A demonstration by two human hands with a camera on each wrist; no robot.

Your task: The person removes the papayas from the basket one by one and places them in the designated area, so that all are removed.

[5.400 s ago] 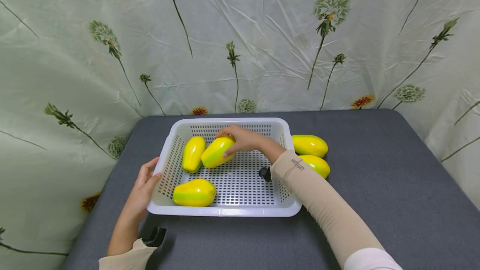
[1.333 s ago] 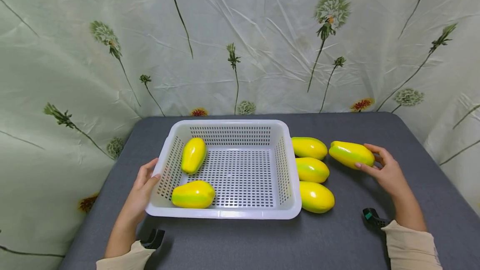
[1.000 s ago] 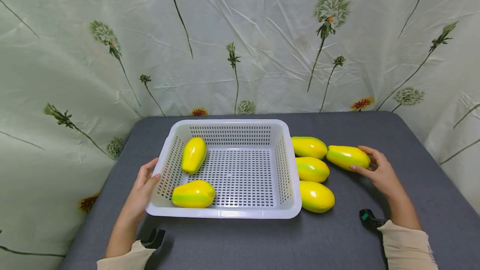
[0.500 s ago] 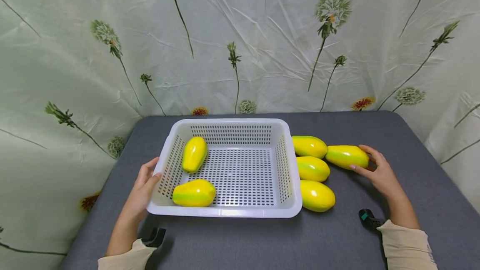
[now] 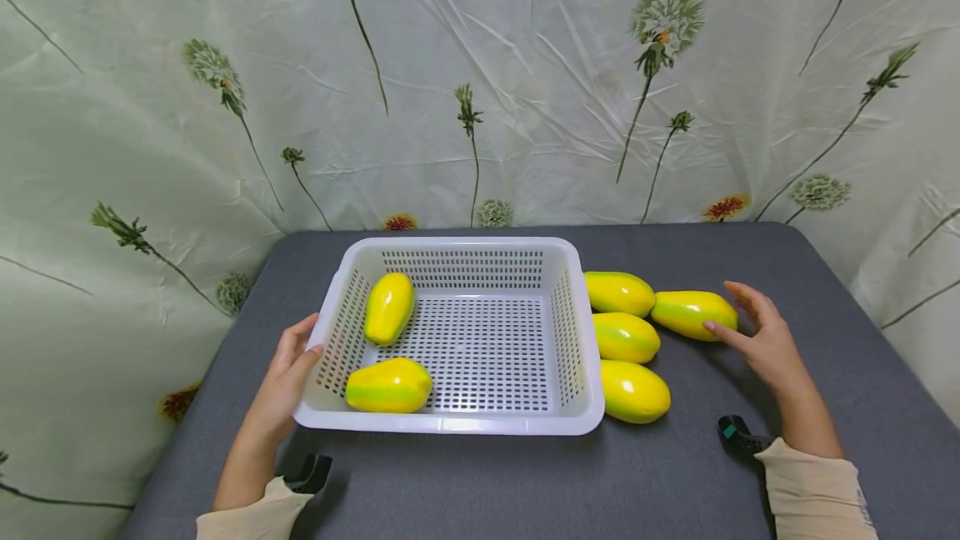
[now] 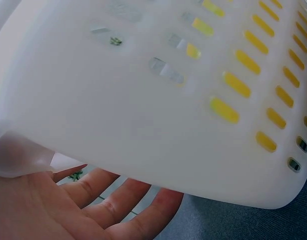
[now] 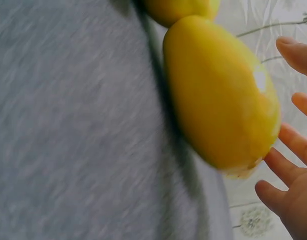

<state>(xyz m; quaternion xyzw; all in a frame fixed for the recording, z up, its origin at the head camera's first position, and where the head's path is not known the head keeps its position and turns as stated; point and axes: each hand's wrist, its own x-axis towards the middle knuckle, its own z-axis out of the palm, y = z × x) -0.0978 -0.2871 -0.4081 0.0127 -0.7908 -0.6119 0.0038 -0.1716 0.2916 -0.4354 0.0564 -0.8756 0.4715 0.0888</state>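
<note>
At the rightmost fruit (image 5: 693,315), the right hand (image 5: 768,350) loosened.

We see a slotted white plastic basket (image 6: 108,110) fill most of the frame, yellow patches (image 6: 237,84) showing through its right-hand side. At lower left, the left hand (image 6: 86,207) holds its edge; dark blue-grey fabric (image 6: 228,225) spreads lower right.

Curtained indoor space, floral sheeting (image 5: 555,65), grey table (image 5: 480,486)
</note>
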